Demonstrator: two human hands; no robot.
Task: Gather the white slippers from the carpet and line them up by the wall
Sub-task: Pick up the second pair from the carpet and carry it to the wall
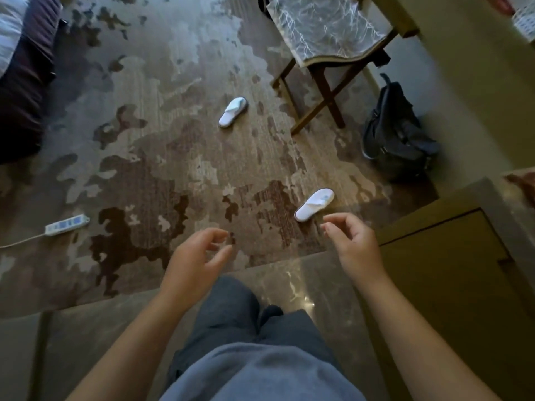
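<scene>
Dim room, mottled brown carpet point(173, 157), wooden chair point(327, 47), olive cabinet point(445, 256), glossy floor point(304, 285)

No text, label or number is legible; a faint bluish mark on the nearer slipper point(315, 204) is unreadable

Near slipper point(314, 205): white, open-backed, sole down on carpet point(162, 157), toe toward 1 o'clock. Far slipper point(233, 112): identical, same heading, well apart at 11 o'clock.
</scene>
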